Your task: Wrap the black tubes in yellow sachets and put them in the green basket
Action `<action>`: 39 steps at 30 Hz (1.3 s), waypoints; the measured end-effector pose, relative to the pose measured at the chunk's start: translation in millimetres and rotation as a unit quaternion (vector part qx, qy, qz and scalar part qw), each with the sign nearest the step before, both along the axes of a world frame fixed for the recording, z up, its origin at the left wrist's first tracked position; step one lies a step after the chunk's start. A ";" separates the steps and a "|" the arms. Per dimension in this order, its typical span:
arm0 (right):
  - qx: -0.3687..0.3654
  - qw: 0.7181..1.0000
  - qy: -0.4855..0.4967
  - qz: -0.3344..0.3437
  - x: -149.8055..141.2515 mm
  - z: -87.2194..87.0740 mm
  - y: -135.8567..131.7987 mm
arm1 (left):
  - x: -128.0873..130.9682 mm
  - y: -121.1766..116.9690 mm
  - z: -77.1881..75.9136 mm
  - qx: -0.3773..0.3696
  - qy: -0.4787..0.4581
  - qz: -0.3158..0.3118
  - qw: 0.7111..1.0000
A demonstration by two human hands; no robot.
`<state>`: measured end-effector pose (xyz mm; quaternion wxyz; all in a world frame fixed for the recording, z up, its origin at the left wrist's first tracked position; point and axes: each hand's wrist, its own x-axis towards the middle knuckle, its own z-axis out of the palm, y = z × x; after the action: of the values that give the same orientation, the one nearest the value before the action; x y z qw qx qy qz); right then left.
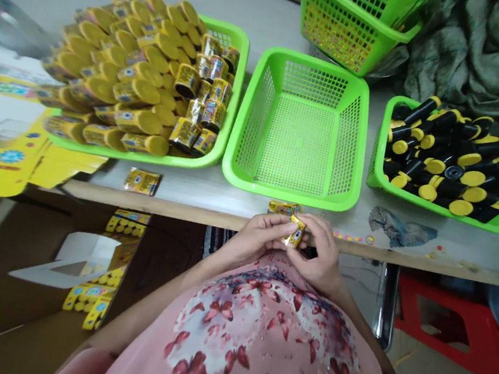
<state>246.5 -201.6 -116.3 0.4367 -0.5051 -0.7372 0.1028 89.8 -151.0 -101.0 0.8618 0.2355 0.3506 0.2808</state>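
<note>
Left hand (258, 240), right hand (316, 253) pinch one yellow packet (297, 232); three green baskets (354, 139) ahead.

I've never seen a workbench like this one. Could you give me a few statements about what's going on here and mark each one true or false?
1. The left hand and right hand both hold a small yellow packet. True.
2. The black tubes lie in a red basket. False: the black tubes lie in a green basket.
3. The person wears a pink top with a butterfly pattern. True.
4. Another small yellow packet lies on the table near its edge. True.
5. The hands are wearing gloves. False: both hands are bare.
</note>
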 end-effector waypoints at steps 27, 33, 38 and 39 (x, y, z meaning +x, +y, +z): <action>0.000 0.999 -0.042 -0.011 -2.5 -4.7 -11.0 | -2.6 -5.0 -0.2 0.032 0.036 0.015 0.999; 0.029 0.996 -0.083 -0.006 -4.2 8.0 -5.3 | -12.7 -6.5 4.8 0.072 0.009 0.035 0.997; -0.094 0.972 -0.100 0.192 9.9 47.8 22.4 | -31.6 -3.2 7.5 0.108 -0.037 0.023 0.993; -0.103 0.962 -0.104 0.230 10.6 55.8 30.2 | -35.9 -2.2 7.3 0.120 -0.044 0.025 0.992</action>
<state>257.1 -171.5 -60.5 0.2682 -0.3723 -0.8601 0.2229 53.9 -153.2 -93.6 0.8347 0.3161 0.2820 0.3520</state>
